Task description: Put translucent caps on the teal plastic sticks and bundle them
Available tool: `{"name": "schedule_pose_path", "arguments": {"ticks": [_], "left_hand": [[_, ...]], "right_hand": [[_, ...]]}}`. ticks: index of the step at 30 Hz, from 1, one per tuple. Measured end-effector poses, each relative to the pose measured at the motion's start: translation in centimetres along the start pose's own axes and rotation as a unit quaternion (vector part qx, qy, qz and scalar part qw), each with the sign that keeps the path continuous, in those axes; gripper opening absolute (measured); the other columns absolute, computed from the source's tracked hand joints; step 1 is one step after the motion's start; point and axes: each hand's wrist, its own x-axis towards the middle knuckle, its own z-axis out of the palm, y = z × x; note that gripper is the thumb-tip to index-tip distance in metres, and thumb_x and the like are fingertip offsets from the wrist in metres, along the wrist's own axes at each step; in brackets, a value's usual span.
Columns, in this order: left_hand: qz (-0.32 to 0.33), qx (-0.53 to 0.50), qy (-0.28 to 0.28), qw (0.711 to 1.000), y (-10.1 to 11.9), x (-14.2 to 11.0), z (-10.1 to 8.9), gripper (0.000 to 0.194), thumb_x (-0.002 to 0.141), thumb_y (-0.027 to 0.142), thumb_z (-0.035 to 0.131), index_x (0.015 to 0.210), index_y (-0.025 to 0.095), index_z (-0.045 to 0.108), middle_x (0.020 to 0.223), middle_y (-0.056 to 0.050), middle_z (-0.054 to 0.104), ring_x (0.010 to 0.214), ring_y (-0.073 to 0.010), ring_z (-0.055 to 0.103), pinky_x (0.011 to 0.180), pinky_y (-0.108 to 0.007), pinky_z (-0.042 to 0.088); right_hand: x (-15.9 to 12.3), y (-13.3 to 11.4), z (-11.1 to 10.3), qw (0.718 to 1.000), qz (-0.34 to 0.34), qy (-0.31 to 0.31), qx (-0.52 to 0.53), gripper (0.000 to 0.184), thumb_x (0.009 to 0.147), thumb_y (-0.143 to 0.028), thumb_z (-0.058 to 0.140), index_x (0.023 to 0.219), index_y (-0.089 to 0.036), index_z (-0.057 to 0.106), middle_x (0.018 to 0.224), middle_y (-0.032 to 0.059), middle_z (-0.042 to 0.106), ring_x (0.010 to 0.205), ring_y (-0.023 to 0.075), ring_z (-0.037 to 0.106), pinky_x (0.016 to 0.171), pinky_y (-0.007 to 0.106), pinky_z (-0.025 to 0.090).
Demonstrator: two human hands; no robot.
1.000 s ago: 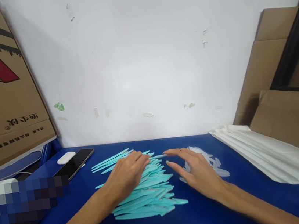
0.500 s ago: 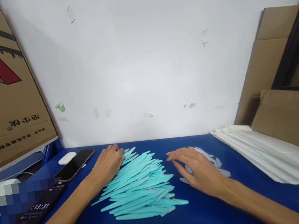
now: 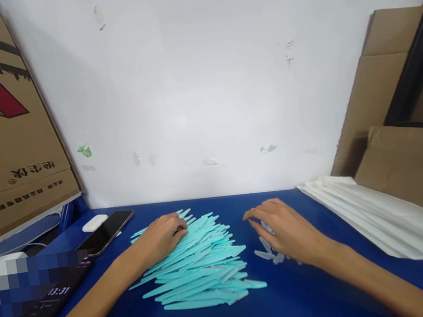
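A heap of turquoise sticks that look like eyebrow razors [image 3: 205, 264] lies fanned on the blue table. My left hand [image 3: 163, 234] rests on the heap's back left part, thumb and fingers curled together; whatever is between the fingertips is hidden. Farther right, my right hand [image 3: 284, 229] hovers palm down over a small scatter of translucent plastic covers [image 3: 265, 254]. Its fingers bend, with the thumb apart from the forefinger, and no object shows in its grip. The hand and wrist cover part of the scatter.
Along the left lie a dark phone [image 3: 107, 233], a white case [image 3: 95, 223] and another lit screen [image 3: 54, 301]. White folded sheets [image 3: 378, 221] stand at the right. Cardboard boxes [image 3: 6, 150] flank both sides, and a white wall [image 3: 201, 86] rises behind the table.
My left hand left the slim stick between both hands, went to the heap's back left, then came forward and right onto it. My right hand shifted slightly right over the covers.
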Motion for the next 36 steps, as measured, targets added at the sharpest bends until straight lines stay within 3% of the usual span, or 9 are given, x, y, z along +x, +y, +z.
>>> {"name": "schedule_pose_path", "arguments": {"ticks": [4, 7, 10, 15, 20, 27, 30, 36], "left_hand": [[-0.011, -0.004, -0.003, 1.0, 0.0, 0.0, -0.1, 0.028, 0.096, 0.038, 0.052, 0.099, 0.024, 0.077, 0.1, -0.01, 0.073, 0.093, -0.0282, 0.069, 0.074, -0.033, 0.05], [-0.021, -0.01, -0.005, 1.0, 0.0, 0.0, -0.1, 0.028, 0.096, 0.04, 0.053, 0.101, 0.024, 0.076, 0.101, -0.009, 0.073, 0.09, -0.027, 0.069, 0.071, -0.032, 0.049], [-0.032, -0.018, -0.008, 0.999, 0.1, 0.0, 0.0, 0.028, 0.096, 0.041, 0.053, 0.101, 0.024, 0.075, 0.1, -0.007, 0.072, 0.087, -0.0254, 0.067, 0.07, -0.031, 0.048], [-0.055, -0.025, -0.007, 0.998, 0.4, 0.1, 0.3, 0.026, 0.095, 0.04, 0.054, 0.101, 0.024, 0.073, 0.098, -0.006, 0.071, 0.086, -0.0245, 0.066, 0.07, -0.03, 0.046], [-0.078, -0.027, 0.005, 0.997, 0.5, 0.2, 0.7, 0.022, 0.093, 0.039, 0.057, 0.098, 0.022, 0.072, 0.096, -0.006, 0.072, 0.086, -0.0245, 0.066, 0.068, -0.03, 0.044], [-0.083, -0.02, 0.013, 0.996, 1.0, 0.1, 0.6, 0.019, 0.092, 0.031, 0.055, 0.09, 0.022, 0.072, 0.092, -0.006, 0.074, 0.084, -0.0248, 0.067, 0.066, -0.029, 0.041], [-0.083, -0.015, 0.017, 0.996, 1.1, 0.0, 0.6, 0.021, 0.093, 0.031, 0.053, 0.089, 0.023, 0.072, 0.09, -0.006, 0.074, 0.084, -0.0254, 0.067, 0.066, -0.03, 0.04], [-0.086, -0.019, 0.037, 0.995, 1.4, 0.1, 0.0, 0.024, 0.098, 0.032, 0.046, 0.089, 0.023, 0.066, 0.077, -0.003, 0.07, 0.071, -0.024, 0.064, 0.061, -0.03, 0.036]], "right_hand": [[-0.2, 1.2, -1.5, 0.995, 0.014, -0.101, 0.024, 0.017, 0.099, -0.029, 0.056, 0.106, -0.025, 0.071, 0.101, 0.0033, 0.075, 0.097, 0.0253, 0.068, 0.088, 0.042, 0.05], [-0.5, 1.5, -2.1, 0.984, 0.028, -0.163, 0.065, 0.017, 0.091, -0.043, 0.068, 0.098, -0.028, 0.073, 0.103, 0.0016, 0.073, 0.102, 0.0257, 0.065, 0.085, 0.037, 0.051], [-0.7, 1.3, -2.2, 0.977, 0.043, -0.187, 0.091, 0.018, 0.085, -0.043, 0.076, 0.093, -0.027, 0.074, 0.102, 0.0015, 0.071, 0.103, 0.0247, 0.064, 0.091, 0.037, 0.05], [-0.4, 0.8, -1.8, 0.968, 0.03, -0.214, 0.127, 0.017, 0.094, -0.04, 0.067, 0.091, -0.023, 0.073, 0.1, 0.0017, 0.069, 0.096, 0.0201, 0.065, 0.093, 0.035, 0.047], [-0.1, 0.4, -1.1, 0.98, -0.022, -0.168, 0.107, 0.017, 0.1, -0.033, 0.059, 0.092, -0.021, 0.069, 0.095, 0.0019, 0.071, 0.091, 0.0187, 0.065, 0.093, 0.036, 0.044], [-0.2, -0.1, -0.5, 0.995, -0.054, -0.079, 0.029, 0.021, 0.106, -0.024, 0.042, 0.116, -0.023, 0.06, 0.086, 0.0019, 0.069, 0.079, 0.0191, 0.064, 0.08, 0.035, 0.047], [-0.2, -0.2, -0.6, 0.994, -0.081, -0.068, 0.016, 0.026, 0.105, -0.017, 0.039, 0.114, -0.021, 0.063, 0.093, 0.0042, 0.071, 0.082, 0.0188, 0.066, 0.082, 0.036, 0.047], [-0.4, 0.6, 0.4, 0.995, -0.085, -0.05, -0.014, 0.033, 0.101, -0.012, 0.045, 0.128, -0.021, 0.063, 0.095, 0.0043, 0.075, 0.084, 0.0188, 0.069, 0.091, 0.039, 0.047]]}}
